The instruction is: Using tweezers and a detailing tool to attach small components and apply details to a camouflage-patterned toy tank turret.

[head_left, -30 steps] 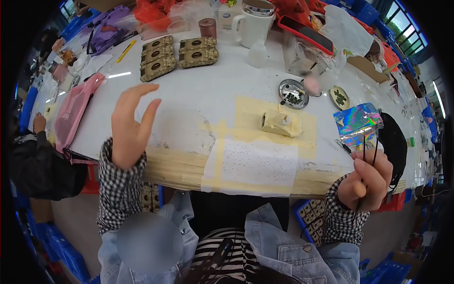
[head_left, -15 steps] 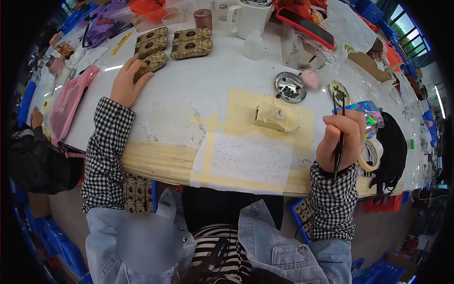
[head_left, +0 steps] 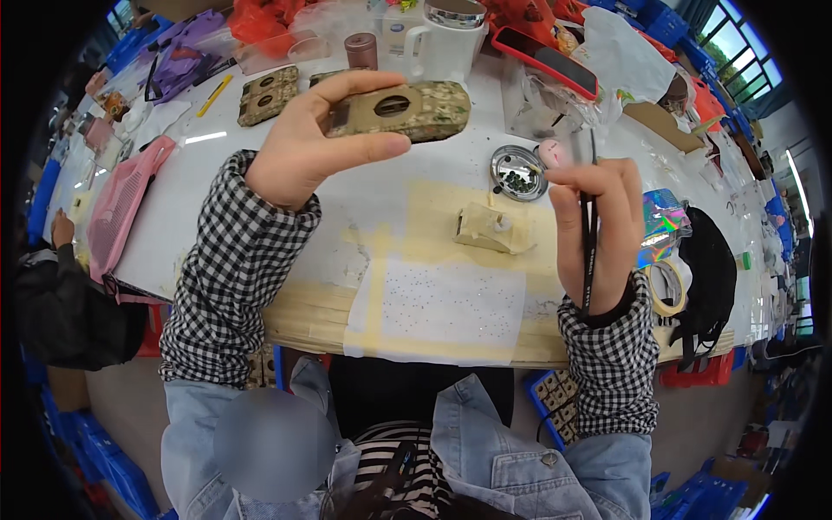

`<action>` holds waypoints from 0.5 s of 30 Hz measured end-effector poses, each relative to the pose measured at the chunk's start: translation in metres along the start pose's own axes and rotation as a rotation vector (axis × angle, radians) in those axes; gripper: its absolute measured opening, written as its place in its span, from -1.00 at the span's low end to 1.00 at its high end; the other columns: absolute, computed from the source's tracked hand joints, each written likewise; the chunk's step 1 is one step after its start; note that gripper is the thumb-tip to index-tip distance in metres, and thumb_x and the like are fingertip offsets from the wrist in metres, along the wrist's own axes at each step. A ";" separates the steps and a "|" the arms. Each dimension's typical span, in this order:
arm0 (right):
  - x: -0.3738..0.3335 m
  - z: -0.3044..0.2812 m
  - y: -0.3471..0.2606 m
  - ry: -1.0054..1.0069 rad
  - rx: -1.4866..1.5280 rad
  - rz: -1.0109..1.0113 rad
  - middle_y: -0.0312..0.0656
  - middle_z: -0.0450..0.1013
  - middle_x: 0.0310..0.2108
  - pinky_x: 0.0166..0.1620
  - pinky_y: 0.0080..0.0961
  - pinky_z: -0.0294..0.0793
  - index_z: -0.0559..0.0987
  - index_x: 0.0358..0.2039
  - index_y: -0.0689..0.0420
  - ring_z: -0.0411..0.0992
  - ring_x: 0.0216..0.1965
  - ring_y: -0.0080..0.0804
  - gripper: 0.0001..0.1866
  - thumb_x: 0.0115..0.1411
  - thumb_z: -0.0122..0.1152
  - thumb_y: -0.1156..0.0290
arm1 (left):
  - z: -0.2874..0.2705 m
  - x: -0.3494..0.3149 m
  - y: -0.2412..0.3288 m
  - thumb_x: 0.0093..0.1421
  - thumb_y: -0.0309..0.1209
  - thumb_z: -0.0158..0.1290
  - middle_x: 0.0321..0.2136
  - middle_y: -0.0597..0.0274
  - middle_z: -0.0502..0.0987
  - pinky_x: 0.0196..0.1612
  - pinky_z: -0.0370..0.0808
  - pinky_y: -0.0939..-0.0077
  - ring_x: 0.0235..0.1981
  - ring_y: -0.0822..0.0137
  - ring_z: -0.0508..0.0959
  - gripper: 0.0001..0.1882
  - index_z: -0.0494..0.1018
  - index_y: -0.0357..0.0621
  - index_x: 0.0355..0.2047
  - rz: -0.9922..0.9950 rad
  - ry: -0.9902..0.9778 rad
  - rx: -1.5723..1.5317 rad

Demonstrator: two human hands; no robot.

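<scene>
Raised over the table, my left hand grips a camouflage-patterned case with a dark oval opening, thumb along its near side and fingers behind. My right hand is closed round black tweezers, which point upward; their tips are blurred. Beside that hand stands a round silver dish with small dark green pieces in it. Left of it and nearer me sits a block wrapped in masking tape. More camouflage cases lie at the back left, partly hidden behind my left hand.
A white sheet with tiny specks is taped at the table's front edge. A white mug, a red-cased phone and plastic bags stand behind. At right are a tape roll and a black bag; at left, a pink mesh pouch.
My left hand has picked up one case from the back left and brought it up and right. The tweezers have turned and moved left, away from the gold-coloured dish.
</scene>
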State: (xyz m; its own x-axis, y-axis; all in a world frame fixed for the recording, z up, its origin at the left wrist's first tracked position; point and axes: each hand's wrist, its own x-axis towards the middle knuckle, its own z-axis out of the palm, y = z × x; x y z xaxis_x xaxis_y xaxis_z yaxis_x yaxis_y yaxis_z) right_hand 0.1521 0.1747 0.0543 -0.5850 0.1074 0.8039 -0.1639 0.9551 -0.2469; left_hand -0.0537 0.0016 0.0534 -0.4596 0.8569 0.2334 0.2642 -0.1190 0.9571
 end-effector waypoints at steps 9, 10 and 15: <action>-0.023 0.012 0.014 -0.241 -0.019 0.057 -0.16 0.34 -0.54 -0.36 -0.41 0.38 0.54 -0.42 0.17 0.35 -0.41 -0.22 -0.76 -0.19 0.33 0.53 | 0.007 -0.014 -0.035 -0.22 -0.54 0.25 -0.08 0.21 0.35 0.03 0.30 0.55 -0.07 0.41 0.39 -0.18 0.13 -0.29 0.09 -0.256 -0.173 -0.135; -0.022 0.011 0.013 -0.254 -0.026 0.050 -0.16 0.35 -0.53 -0.35 -0.42 0.38 0.54 -0.43 0.17 0.35 -0.41 -0.23 -0.75 -0.21 0.35 0.52 | 0.008 -0.015 -0.035 -0.21 -0.54 0.26 -0.09 0.22 0.36 0.02 0.31 0.55 -0.08 0.42 0.39 -0.19 0.14 -0.28 0.09 -0.208 -0.139 -0.149; -0.019 0.008 0.012 -0.207 -0.038 0.037 -0.17 0.35 -0.53 -0.35 -0.42 0.38 0.54 -0.43 0.17 0.34 -0.41 -0.23 -0.72 -0.24 0.37 0.48 | 0.008 -0.021 -0.047 0.03 -0.29 0.17 -0.02 0.16 0.32 0.03 0.34 0.43 -0.08 0.35 0.40 -0.29 0.10 -0.24 0.12 -0.101 0.014 -0.618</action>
State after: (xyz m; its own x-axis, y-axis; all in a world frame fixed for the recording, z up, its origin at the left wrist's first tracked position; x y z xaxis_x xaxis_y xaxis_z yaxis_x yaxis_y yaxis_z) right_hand 0.1550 0.1818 0.0324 -0.7413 0.0873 0.6654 -0.1116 0.9617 -0.2504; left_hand -0.0499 -0.0065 0.0023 -0.4685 0.8731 0.1350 -0.3183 -0.3094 0.8961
